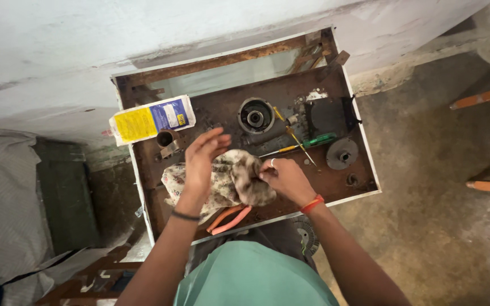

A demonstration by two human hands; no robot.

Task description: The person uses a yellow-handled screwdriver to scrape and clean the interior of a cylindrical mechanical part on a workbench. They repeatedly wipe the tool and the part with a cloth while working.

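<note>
Now wiping w/ rag [231, 178]: right hand [286, 180] pinches it, left hand [202, 158] spread flat on top; next needs firm rubbing over rusty tray [336, 181], clear of screwdriver [307, 143]

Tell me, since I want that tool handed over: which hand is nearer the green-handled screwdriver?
Right. The right hand grips the cloth just below-left of the green-handled screwdriver. The left hand is raised, open, over the cloth's far side, farther away.
</note>
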